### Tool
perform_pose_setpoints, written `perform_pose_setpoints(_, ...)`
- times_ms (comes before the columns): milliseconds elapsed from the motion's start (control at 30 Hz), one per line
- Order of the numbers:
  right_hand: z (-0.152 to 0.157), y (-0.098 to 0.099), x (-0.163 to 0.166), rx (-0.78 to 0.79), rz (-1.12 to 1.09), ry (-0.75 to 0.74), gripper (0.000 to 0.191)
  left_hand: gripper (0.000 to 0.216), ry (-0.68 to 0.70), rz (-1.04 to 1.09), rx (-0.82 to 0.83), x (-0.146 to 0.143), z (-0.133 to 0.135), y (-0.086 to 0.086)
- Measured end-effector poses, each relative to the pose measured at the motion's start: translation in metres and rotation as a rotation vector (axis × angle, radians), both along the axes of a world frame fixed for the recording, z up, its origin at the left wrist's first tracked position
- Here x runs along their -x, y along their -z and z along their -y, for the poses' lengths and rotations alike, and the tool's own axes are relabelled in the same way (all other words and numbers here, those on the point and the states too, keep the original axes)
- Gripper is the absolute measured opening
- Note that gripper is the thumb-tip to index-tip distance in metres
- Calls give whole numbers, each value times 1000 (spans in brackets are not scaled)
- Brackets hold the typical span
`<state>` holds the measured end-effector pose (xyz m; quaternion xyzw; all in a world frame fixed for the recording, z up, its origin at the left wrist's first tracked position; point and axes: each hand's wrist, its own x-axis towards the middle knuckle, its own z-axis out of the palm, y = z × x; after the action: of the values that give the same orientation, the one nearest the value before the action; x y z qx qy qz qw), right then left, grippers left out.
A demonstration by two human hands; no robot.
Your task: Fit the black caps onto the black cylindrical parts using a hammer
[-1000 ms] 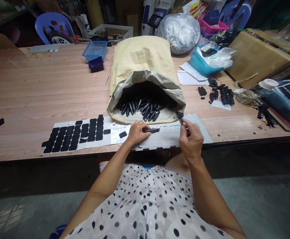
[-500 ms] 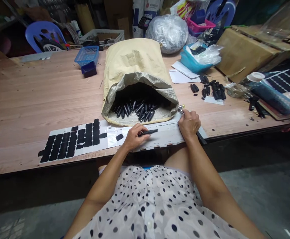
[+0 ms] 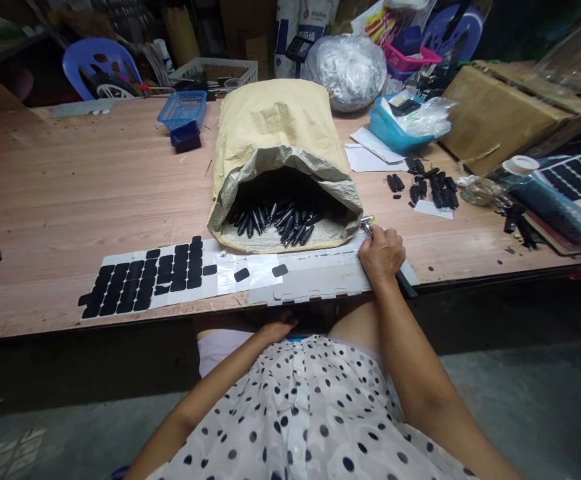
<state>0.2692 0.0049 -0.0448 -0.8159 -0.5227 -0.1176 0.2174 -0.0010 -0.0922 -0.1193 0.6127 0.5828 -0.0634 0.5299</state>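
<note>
The left hand (image 3: 280,327) is down at the lap, below the table's front edge; whether it holds anything I cannot tell. The sack (image 3: 278,110) gapes toward the person, with black pieces (image 3: 289,223) inside its mouth. The right hand (image 3: 383,253) is wrapped around what looks like a hammer (image 3: 406,285), low over the grey card (image 3: 320,280). The step seems to be a pause between pieces, tool ready; a next move calls for the left hand clearing the table edge.

For room, the table (image 3: 70,200) is widest at far left, behind the sheet of black patches (image 3: 135,287). 2 loose patches (image 3: 241,274) crowd the card's left end. The sack's lip limits reach mid-table. At right, spread pieces (image 3: 440,190) and a carton (image 3: 505,120) narrow things.
</note>
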Motion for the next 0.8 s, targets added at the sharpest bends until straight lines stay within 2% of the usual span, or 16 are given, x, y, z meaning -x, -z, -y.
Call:
perform_pose_setpoints(100, 0, 0, 0, -3, -2, 2, 35, 40, 10, -22, 5, 0, 1, 5)
perform_pose_setpoints(167, 0, 0, 1, 0, -7, 3, 34, 41, 32, -16, -3, 0, 3, -5)
perform_pose_setpoints(233, 0, 0, 1, 4, -12, 0, 34, 38, 119, 69, -52, -1, 4, -25)
perform_pose_setpoints(333, 1, 0, 2, 12, -22, -4, 35, 29, 327, 394, -154, -2, -4, -71)
perform_pose_setpoints(400, 1, 0, 2, 17, -25, -1, 36, 28, 346, 591, -164, -4, -20, -101)
perform_pose_setpoints(467, 1, 0, 2, 17, -25, 1, 36, 27, 212, 651, -270, -4, -45, -122)
perform_pose_setpoints(533, 0, 0, 3, 13, -28, -2, 35, 25, -6, 552, -491, -5, -77, -129)
perform_pose_setpoints(600, 0, -1, 5, 16, -35, -5, 36, 19, -226, 372, -742, -7, -108, -126)
perform_pose_setpoints(667, -1, -1, 6, 23, -41, -5, 36, 13, -359, 202, -896, -10, -134, -116)
perform_pose_setpoints(800, -1, -2, 7, 18, -39, -13, 36, 10, -423, 34, -926, -16, -159, -98)
